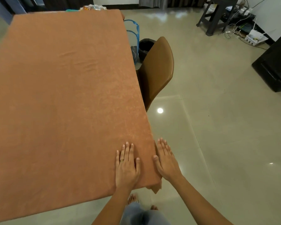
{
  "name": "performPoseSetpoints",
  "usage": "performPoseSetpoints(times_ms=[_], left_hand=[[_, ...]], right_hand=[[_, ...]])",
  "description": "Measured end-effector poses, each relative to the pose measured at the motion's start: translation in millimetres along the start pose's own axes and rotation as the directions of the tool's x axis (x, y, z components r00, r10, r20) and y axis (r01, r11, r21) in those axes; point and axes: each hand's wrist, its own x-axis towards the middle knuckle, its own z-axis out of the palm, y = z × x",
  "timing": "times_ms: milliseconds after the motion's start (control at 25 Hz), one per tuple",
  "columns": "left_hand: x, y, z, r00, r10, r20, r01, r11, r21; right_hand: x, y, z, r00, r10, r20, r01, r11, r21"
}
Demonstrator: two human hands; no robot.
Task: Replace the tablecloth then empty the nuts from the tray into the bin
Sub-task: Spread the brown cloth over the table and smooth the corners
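Observation:
An orange-brown tablecloth (63, 95) covers the whole table, with a few small wrinkles near its middle. My left hand (126, 166) lies flat, palm down, on the cloth near the table's near right corner, a ring on one finger. My right hand (166, 159) is flat with fingers together along the table's right edge, over the hanging side of the cloth. Neither hand holds anything. A black bin (145, 46) stands on the floor beyond the right side of the table. A heap with a clear wrapper (92, 7) sits past the far end; no tray of nuts can be made out.
A brown chair (156, 70) stands tucked at the table's right side. A blue-rimmed mesh basket (134, 34) stands beside the bin. A dark stool (217, 13), cables and a black cabinet (276, 65) are at the far right. My bare feet are on the tiled floor.

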Motion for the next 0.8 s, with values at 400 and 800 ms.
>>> performPoseSetpoints(times_ms=[400, 800], left_hand=[[2.9, 1.7, -7.8, 0.998, -0.046, 0.043, 0.045, 0.999, 0.028], [72.0, 76.3, 0.4, 0.832, -0.482, -0.275, 0.477, 0.875, -0.088]], right_hand=[[123.0, -9.3, -18.9, 0.731, -0.622, 0.282, 0.676, 0.715, -0.177], [183.6, 1.6, -60.8, 0.478, -0.734, 0.482, 0.850, 0.524, -0.045]])
